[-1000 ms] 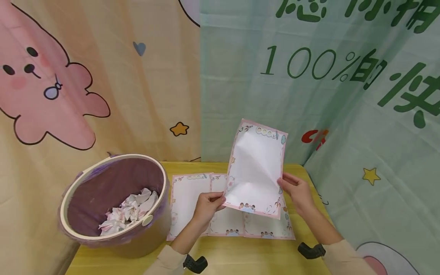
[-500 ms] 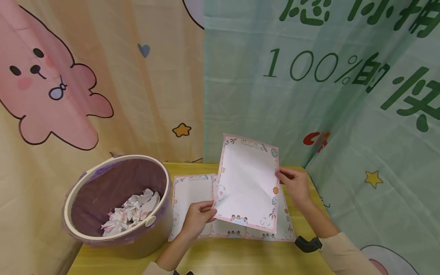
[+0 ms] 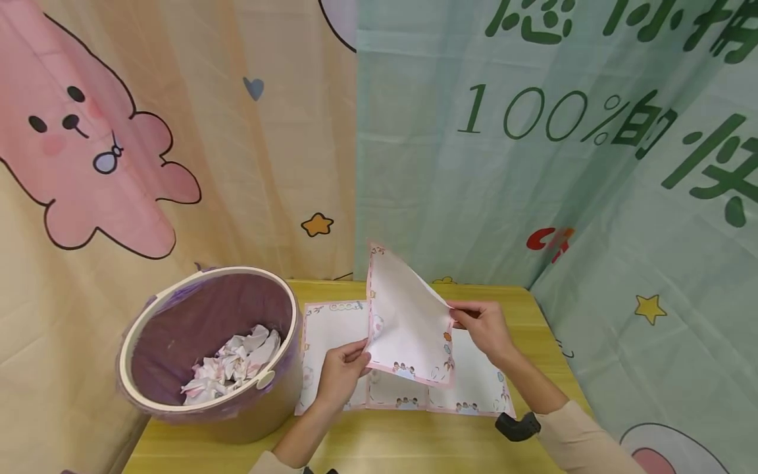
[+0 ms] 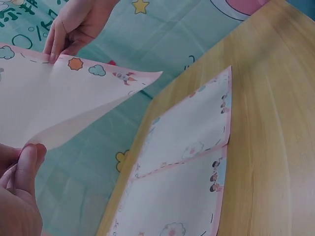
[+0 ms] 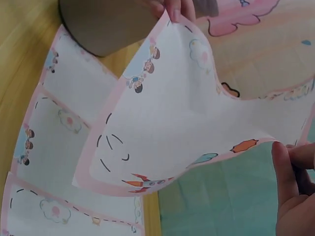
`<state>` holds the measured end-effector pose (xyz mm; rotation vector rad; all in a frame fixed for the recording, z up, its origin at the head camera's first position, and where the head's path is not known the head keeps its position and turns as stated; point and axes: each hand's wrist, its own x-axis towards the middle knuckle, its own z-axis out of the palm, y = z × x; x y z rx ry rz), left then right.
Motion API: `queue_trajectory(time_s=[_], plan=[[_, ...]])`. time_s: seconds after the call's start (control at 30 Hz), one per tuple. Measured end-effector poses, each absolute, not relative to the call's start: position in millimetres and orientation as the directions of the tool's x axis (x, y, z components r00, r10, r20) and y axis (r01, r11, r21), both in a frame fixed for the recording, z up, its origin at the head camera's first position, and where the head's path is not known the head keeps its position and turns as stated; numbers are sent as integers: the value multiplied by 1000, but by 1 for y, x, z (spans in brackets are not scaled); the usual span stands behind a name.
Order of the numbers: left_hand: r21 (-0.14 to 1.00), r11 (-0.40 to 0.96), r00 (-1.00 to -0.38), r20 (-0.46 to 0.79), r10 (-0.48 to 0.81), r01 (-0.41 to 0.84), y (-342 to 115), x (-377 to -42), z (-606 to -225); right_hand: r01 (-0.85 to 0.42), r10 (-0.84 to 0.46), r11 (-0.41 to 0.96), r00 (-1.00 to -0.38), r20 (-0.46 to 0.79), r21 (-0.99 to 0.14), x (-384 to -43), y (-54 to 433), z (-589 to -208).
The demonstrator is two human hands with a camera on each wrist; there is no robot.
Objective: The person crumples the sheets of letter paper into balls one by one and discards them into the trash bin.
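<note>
A sheet of paper with a pink cartoon border (image 3: 408, 322) is held up between both hands, its upper right part bending over. My left hand (image 3: 340, 375) pinches its lower left edge, thumb in front. At the right edge, my right hand (image 3: 485, 329) pinches it between thumb and fingers. The right wrist view shows the sheet (image 5: 172, 98) curving between the two grips. Below it, several matching bordered sheets (image 3: 470, 375) lie side by side on the wooden table (image 3: 408, 441), partly covered from above by the raised one.
Left of the sheets stands a round bin (image 3: 249, 415) with a purple liner and a cream rim. Crumpled paper (image 3: 233, 362) lies inside it. Printed curtains (image 3: 414, 164) hang behind the table and along its right side.
The raised sheet has come down and been bent from nearly flat to curved. My right hand has moved left, closer to my left hand; both hands keep their pinch on the paper.
</note>
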<state>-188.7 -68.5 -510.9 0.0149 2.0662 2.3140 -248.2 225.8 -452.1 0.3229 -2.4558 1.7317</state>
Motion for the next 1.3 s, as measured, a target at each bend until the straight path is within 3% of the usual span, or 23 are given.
queue_trajectory(time_s=[0.13, 0.23, 0.43, 0.6, 0.7, 0.83, 1.07, 1.3], plan=[[987, -158, -1000, -16, -9, -14, -68, -190, -512, -87, -118, 228, -991, 62, -970, -246, 221, -446], [984, -177, -1000, -4, -29, 1, -67, -192, -512, -36, -112, 249, -994, 8, -968, -244, 220, -444], [989, -148, -999, 12, -30, 17, -64, -197, -505, -154, -111, 476, -987, 115, -866, -241, 207, -443], [993, -113, -995, 56, 83, 47, -59, -198, -502, -304, -223, 597, -952, 210, -743, -238, 196, -444], [992, -110, -986, 84, 145, 69, -55, -199, -503, -318, -286, 562, -941, 182, -763, -235, 192, -445], [988, -139, -987, 91, 135, 72, -50, -200, -504, -251, -339, 483, -937, 86, -839, -235, 186, -448], [983, -169, -989, 89, 119, 68, -45, -207, -503, -107, -329, 394, -944, -32, -913, -236, 173, -450], [978, -190, -975, 121, 185, 85, -37, -214, -499, -130, -311, 411, -950, -4, -902, -238, 159, -451]])
